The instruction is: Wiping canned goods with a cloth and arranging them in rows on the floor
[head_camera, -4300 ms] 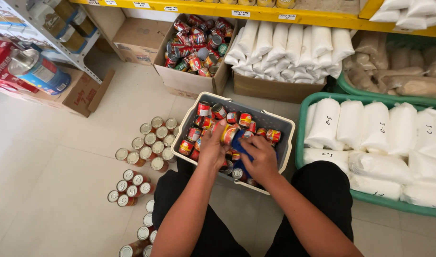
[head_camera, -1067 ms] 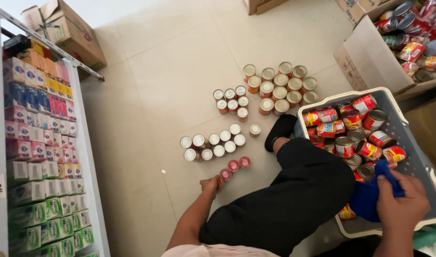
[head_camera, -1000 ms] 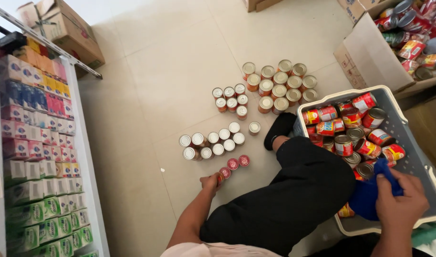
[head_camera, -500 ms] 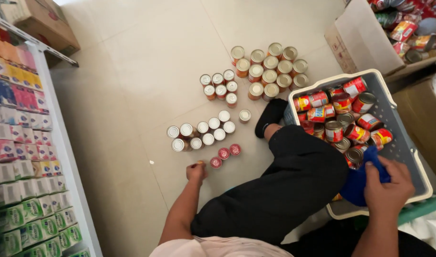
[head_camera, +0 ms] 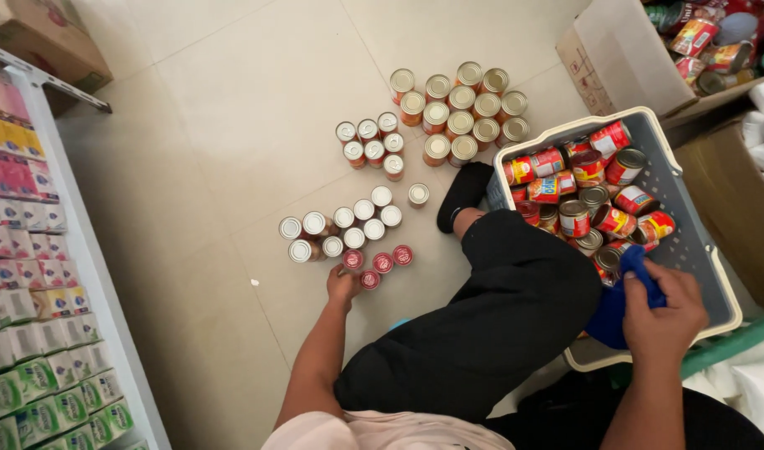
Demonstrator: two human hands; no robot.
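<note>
Four small red-topped tins (head_camera: pixel 378 265) sit on the pale tiled floor (head_camera: pixel 232 125) beside eight silver-topped tins (head_camera: pixel 340 233). The left hand (head_camera: pixel 342 286) reaches down, fingers touching one red tin. The right hand (head_camera: pixel 661 312) grips a blue cloth (head_camera: pixel 619 304) over the grey plastic basket (head_camera: pixel 690 225) of cans.

Shiny metal cans (head_camera: pixel 361 236), matt grey plastic basket (head_camera: pixel 690 242), soft blue cloth (head_camera: pixel 615 312), seemingly glazed floor tiles (head_camera: pixel 257 92).

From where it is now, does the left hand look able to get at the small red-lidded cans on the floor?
Probably yes. The left hand already rests on the floor beside the red-lidded cans, seemingly touching the nearest one. Nothing lies between them, and the bent leg sits off to the side.
</note>
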